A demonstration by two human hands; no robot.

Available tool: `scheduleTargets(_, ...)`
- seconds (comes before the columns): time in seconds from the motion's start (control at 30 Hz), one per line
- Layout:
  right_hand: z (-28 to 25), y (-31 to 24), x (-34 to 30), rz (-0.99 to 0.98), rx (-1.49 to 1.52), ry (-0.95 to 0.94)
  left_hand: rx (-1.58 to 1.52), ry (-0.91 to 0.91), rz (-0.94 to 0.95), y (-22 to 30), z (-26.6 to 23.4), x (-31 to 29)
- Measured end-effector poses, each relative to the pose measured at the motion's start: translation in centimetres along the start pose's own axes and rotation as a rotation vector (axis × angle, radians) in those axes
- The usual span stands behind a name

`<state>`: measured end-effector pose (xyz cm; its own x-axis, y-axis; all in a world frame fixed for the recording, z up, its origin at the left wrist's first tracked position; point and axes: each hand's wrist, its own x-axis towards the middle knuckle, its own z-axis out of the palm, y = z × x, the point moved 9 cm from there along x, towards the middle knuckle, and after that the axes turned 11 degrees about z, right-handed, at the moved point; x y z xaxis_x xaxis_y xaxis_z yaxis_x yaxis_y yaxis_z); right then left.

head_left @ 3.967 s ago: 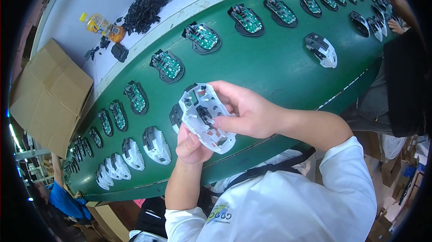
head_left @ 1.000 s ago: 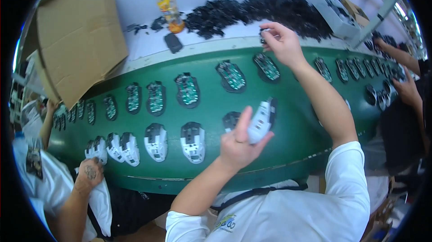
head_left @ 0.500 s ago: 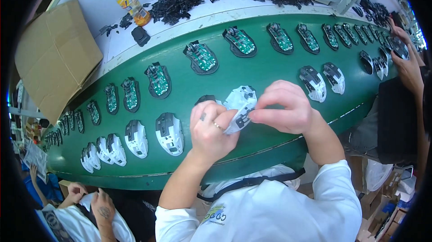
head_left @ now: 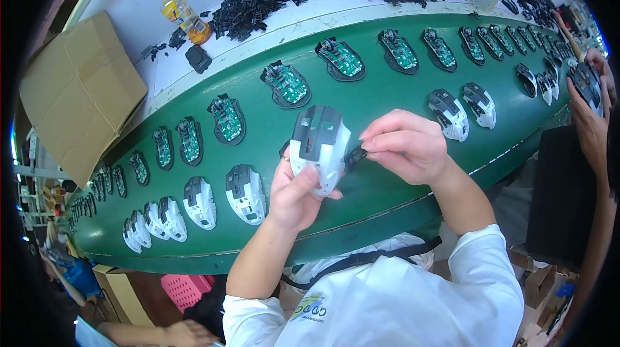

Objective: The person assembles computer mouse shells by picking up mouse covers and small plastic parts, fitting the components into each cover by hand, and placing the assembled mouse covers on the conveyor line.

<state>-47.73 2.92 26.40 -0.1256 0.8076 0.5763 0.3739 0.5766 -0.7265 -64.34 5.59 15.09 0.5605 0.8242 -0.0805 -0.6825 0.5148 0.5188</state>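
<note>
A white and black computer mouse shell (head_left: pixel 318 132) is held up over the green belt (head_left: pixel 378 124), its outer side facing up. My left hand (head_left: pixel 292 197) grips it from below and the left, with the thumb pressed on its white lower part. At the shell's right side, my right hand (head_left: pixel 413 147) pinches a small black plastic part (head_left: pixel 354 155) between thumb and fingertips. That part is close against the shell's edge; whether it touches is hard to tell. Beyond the shell lies a mouse base with a green circuit board (head_left: pixel 289 85).
More mouse bases (head_left: pixel 342 60) line the belt's far side. Several mouse shells (head_left: pixel 245 193) lie along its near side. Behind are a heap of black plastic parts (head_left: pixel 271 1), a drink bottle (head_left: pixel 184 16) and a cardboard sheet (head_left: pixel 81 95). Co-workers' hands (head_left: pixel 589 92) hold a mouse at right.
My left hand has turned the shell over from its inner side to its outer side. My right hand has drawn slightly back from the shell, and a black part now shows in its fingertips.
</note>
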Motion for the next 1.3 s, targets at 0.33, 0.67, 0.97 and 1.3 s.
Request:
scheduleTargets(0.33,0.4,0.2,0.6,0.212,0.053,-0.041,1.92,-0.329,1.179,4.1,6.9,-2.2)
scheduleTargets(0.67,2.5,0.6,0.8,0.274,-0.328,-0.225,1.819,-0.425,1.254,3.2,6.2,-2.6)
scheduleTargets(0.97,2.9,0.5,0.8,0.268,-0.434,-0.323,1.855,-0.482,1.172,2.7,5.9,-2.2)
scheduleTargets(1.3,3.7,0.5,0.7,0.272,-0.45,-0.371,1.88,-0.518,1.142,2.6,6.1,-2.2)
